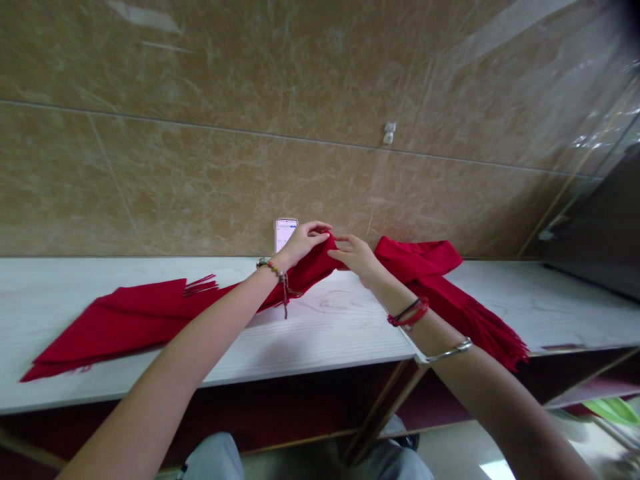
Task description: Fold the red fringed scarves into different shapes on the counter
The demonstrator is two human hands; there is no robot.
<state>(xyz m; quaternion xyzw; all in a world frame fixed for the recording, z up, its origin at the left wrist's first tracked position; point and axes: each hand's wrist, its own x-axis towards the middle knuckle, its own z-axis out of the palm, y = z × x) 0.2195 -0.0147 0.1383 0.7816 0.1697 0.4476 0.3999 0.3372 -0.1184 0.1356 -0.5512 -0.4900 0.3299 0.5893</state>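
A long red scarf [145,310] with fringed ends stretches across the white tabletop. Its middle is lifted and bunched between my two hands. My left hand [305,241] pinches the raised fold, thumb on the near side. Close by on the right, my right hand [354,257] has its fingers closed about the same raised stretch of cloth. To the left the scarf lies flat and folded, with a little fringe showing. On the right it lies folded over itself, and its fringed end hangs over the table's front edge.
A lit phone [285,233] leans upright against the marbled wall [225,180] behind my left hand. The white tabletop [320,333] runs along that wall, with dark red shelving beneath. A dark bulky object [600,227] stands at the right end. A green item [613,409] is lower right.
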